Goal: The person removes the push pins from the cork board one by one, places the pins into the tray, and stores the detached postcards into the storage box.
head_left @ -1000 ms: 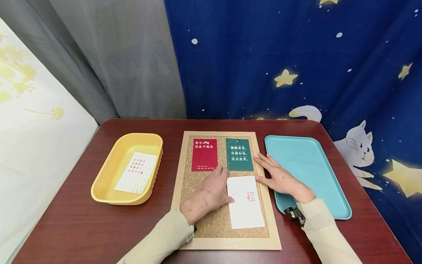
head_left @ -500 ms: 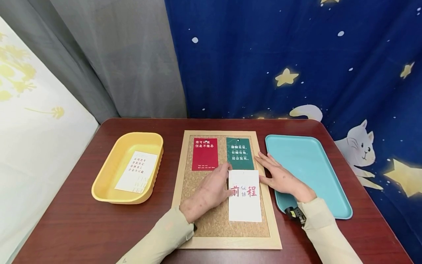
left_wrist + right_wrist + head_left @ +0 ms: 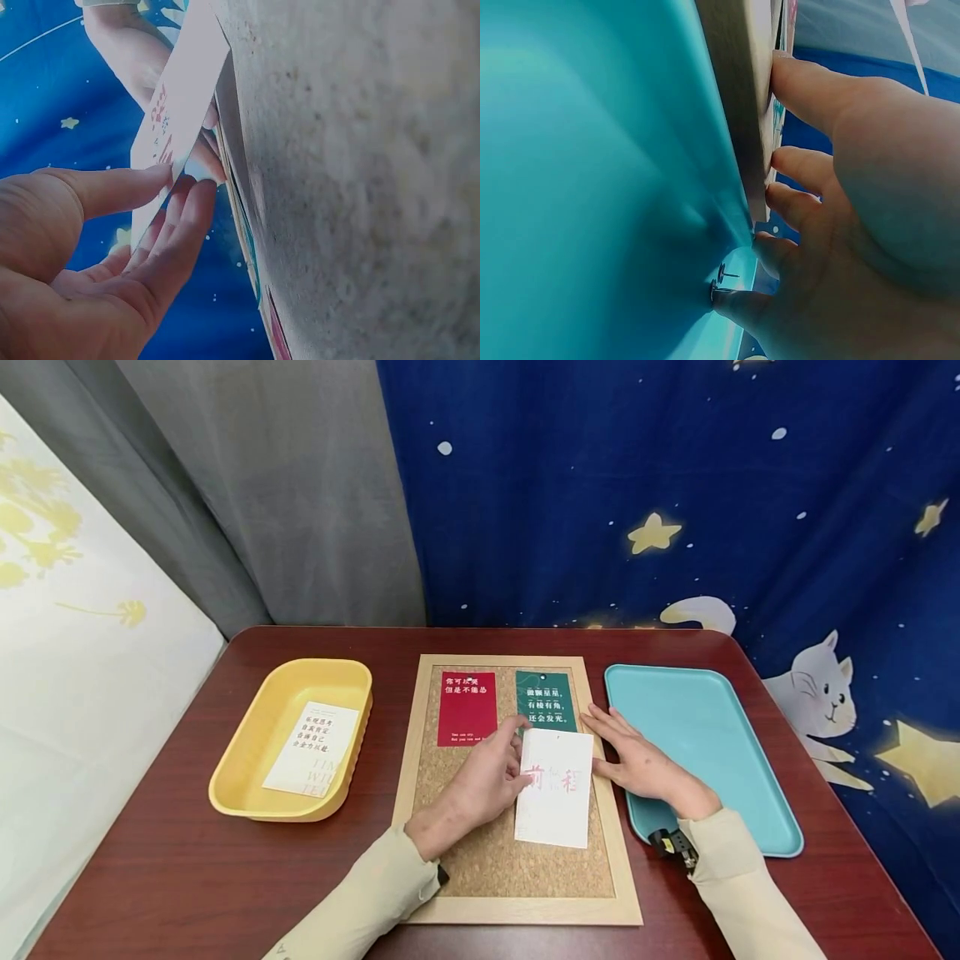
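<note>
My left hand [image 3: 491,768] pinches a white card [image 3: 553,814] by its left edge, thumb on the printed face and fingers behind it. Red characters show on the card, and its upper end overlaps the bottom of a green card [image 3: 543,697]. In the left wrist view the white card [image 3: 180,97] is tilted up off the corkboard [image 3: 367,180]. Along the right side of the corkboard's wooden frame [image 3: 525,910], my right hand [image 3: 643,764] rests with extended fingers touching it. A red card [image 3: 467,714] is fixed at the board's upper left; a tack shows at its top.
To the left, a yellow basket [image 3: 243,768] holds another white card [image 3: 311,747]. A teal tray [image 3: 690,727] lies right of the board, partly under the right hand. The right wrist view shows thumbtacks [image 3: 721,274] in the tray near the little finger. Curtains stand behind the table [image 3: 172,860].
The left hand has moved the white card up the board, so it now covers the green card's lower edge. The right hand stays at the frame with little movement.
</note>
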`<act>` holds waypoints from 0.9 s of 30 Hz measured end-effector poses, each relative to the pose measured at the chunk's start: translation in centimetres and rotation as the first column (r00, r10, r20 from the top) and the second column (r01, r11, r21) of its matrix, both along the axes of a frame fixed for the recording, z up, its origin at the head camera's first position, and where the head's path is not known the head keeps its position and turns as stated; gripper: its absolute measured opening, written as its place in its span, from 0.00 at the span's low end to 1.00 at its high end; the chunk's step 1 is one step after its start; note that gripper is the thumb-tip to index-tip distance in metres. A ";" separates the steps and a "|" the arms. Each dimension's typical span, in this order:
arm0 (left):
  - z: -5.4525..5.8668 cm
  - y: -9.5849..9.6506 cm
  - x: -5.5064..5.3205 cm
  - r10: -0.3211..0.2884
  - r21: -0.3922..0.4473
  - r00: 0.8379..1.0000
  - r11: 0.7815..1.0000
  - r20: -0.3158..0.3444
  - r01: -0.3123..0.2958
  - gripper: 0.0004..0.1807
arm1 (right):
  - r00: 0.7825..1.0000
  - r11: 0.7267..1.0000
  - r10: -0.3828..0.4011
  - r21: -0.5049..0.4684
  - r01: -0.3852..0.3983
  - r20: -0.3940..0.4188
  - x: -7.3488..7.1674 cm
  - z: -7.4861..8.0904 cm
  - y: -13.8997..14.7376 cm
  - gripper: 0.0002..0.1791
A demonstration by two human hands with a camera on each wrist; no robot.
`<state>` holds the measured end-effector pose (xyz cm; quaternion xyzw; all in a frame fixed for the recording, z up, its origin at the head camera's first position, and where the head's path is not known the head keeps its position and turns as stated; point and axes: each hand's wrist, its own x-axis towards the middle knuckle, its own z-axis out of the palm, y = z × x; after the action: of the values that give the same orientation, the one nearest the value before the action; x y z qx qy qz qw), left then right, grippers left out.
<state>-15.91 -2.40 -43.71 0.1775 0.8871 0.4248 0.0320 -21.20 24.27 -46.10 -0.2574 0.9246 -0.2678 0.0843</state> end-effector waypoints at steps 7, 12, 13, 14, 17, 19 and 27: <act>0.1 -0.2 0.0 0.042 0.043 0.999 0.998 0.016 -0.043 0.39 | 1.000 1.000 -0.008 -0.002 0.008 0.007 0.1 0.1 -0.1 0.38; -0.1 -0.6 -0.1 0.048 0.104 0.999 0.993 0.014 -0.049 0.39 | 1.000 1.000 -0.010 -0.002 0.010 0.008 0.1 0.1 -0.2 0.38; -0.1 -0.6 -0.1 0.045 0.119 0.999 0.992 0.014 -0.046 0.39 | 1.000 1.000 -0.011 -0.001 0.011 0.011 0.1 0.1 -0.2 0.39; -0.1 -0.7 -0.2 0.039 0.135 0.999 0.990 0.013 -0.041 0.39 | 1.000 1.000 -0.013 0.001 0.013 0.013 0.1 0.1 -0.2 0.39; -0.3 -0.9 -0.2 0.034 0.171 0.999 0.985 0.003 -0.034 0.39 | 0.999 1.000 -0.021 0.005 0.021 0.024 0.1 0.2 -0.2 0.40; -0.3 -1.0 -0.2 0.036 0.184 0.999 0.982 -0.015 -0.032 0.38 | 0.999 1.000 -0.028 0.006 0.028 0.033 0.1 0.2 -0.2 0.41; -0.3 -1.3 -0.2 0.079 0.178 0.993 0.982 -0.091 -0.062 0.39 | 0.998 0.999 -0.041 -0.003 0.041 0.042 0.1 0.2 -0.1 0.41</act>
<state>-16.15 -3.68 -44.05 0.1685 0.8526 0.4928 -0.0424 -21.11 24.19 -45.87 -0.2327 0.9272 -0.2767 0.0978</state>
